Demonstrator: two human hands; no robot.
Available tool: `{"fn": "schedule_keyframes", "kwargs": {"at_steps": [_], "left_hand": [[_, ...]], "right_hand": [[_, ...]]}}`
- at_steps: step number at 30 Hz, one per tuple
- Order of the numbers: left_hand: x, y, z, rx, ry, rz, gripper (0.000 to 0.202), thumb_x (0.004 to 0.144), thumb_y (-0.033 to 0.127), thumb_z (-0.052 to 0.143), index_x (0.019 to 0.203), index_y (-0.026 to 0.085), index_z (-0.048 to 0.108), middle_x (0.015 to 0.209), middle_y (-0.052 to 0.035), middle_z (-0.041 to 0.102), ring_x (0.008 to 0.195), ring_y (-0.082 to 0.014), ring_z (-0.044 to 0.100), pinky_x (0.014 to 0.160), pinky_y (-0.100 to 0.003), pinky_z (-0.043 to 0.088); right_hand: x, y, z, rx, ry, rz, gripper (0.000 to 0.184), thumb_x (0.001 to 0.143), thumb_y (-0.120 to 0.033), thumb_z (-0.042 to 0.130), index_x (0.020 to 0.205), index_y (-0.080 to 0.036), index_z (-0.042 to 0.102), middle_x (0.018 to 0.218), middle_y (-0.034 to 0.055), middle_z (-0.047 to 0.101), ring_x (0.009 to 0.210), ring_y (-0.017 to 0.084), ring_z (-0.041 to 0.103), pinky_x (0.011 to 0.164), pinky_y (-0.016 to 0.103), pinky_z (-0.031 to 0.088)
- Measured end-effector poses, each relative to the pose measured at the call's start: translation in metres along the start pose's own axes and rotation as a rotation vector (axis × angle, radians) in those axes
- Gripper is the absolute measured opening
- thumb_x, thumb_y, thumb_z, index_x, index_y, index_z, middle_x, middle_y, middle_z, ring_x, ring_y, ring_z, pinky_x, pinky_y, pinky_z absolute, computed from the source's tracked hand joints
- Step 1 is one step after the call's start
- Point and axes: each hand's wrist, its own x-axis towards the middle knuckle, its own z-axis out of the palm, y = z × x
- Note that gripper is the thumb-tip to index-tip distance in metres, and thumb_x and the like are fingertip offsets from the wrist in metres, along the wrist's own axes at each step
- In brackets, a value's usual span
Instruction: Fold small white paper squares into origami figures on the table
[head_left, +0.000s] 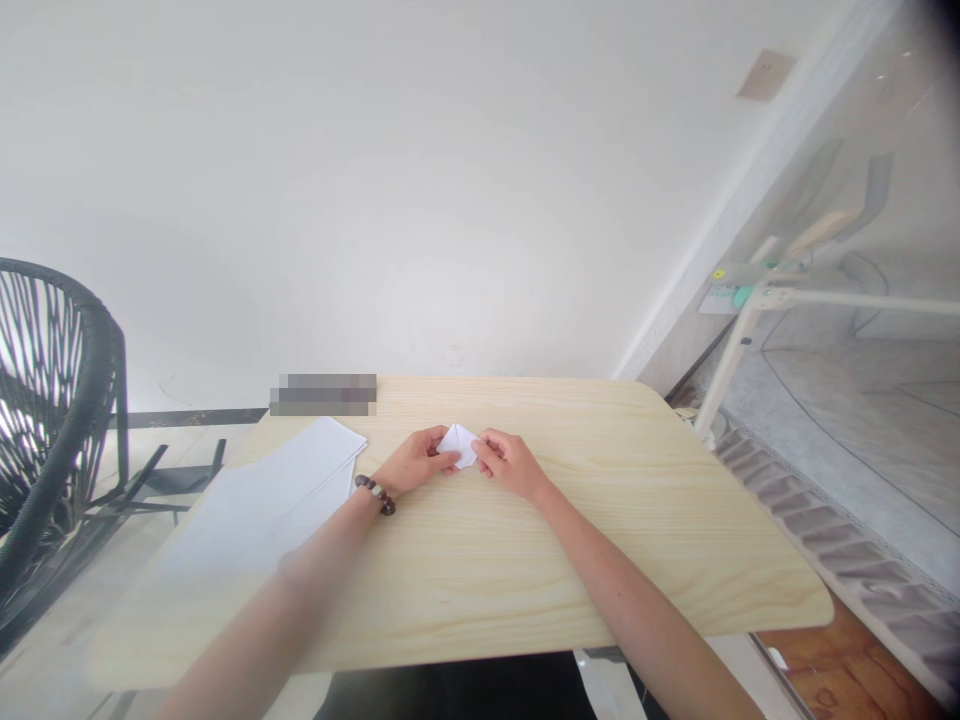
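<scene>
A small folded piece of white paper [459,442] lies on the light wooden table [600,520], far from me near the middle. My left hand [415,462] pinches its left side with thumb and fingers closed; a dark bead bracelet [376,494] circles that wrist. My right hand [507,463] pinches the paper's right side, fingers curled on it. Both hands rest on the tabletop and meet over the paper, whose lower part is hidden by the fingers.
A stack of white paper sheets [262,500] lies on the table's left part. A black wicker chair [52,400] stands at the left. A white wall rises behind the table. A white frame leg [724,375] stands at the right.
</scene>
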Motion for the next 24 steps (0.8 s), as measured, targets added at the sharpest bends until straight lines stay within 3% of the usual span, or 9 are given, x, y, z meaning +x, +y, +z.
{"fn": "schedule_keyframes", "kwargs": {"at_steps": [24], "left_hand": [[-0.0004, 0.0021, -0.0004, -0.01, 0.002, -0.009, 0.019, 0.07, 0.028, 0.05, 0.08, 0.012, 0.052, 0.074, -0.0017, 0.057, 0.068, -0.0131, 0.053, 0.063, -0.025, 0.042]], "right_hand": [[-0.0001, -0.0009, 0.0, -0.012, -0.005, 0.018, 0.027, 0.079, -0.038, 0.036, 0.068, -0.016, 0.049, 0.054, -0.0019, 0.05, 0.045, 0.006, 0.044, 0.046, 0.017, 0.037]]}}
